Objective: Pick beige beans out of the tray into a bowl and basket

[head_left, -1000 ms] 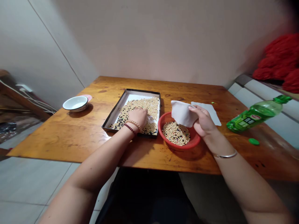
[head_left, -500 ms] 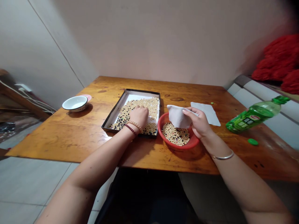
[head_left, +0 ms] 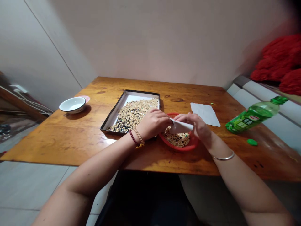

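Observation:
Over the red basket (head_left: 195,145), my right hand (head_left: 198,125) grips a white sheet of paper (head_left: 182,126), bent and tilted. My left hand (head_left: 154,123) reaches across from the left, its fingertips meeting the paper's left edge; fingers are curled together and their tips are partly hidden. Below the paper, small beads (head_left: 177,138), mostly cream with some dark and coloured ones, fill the basket's bottom. Left of it lies a shallow black-edged box (head_left: 112,116) with a white inside, holding a spread of cream and dark beads (head_left: 131,114), partly covered by my left hand.
A white enamel bowl (head_left: 72,105) stands at the left, by a pink round item (head_left: 86,99). Another white sheet (head_left: 205,114) lies behind my right hand. At the right are a tilted green drink bottle (head_left: 255,116), a green cap (head_left: 252,142) and red fabric (head_left: 278,59).
My left hand has moved right, from the beads in the box to the paper over the basket. The paper in my right hand has tipped flatter.

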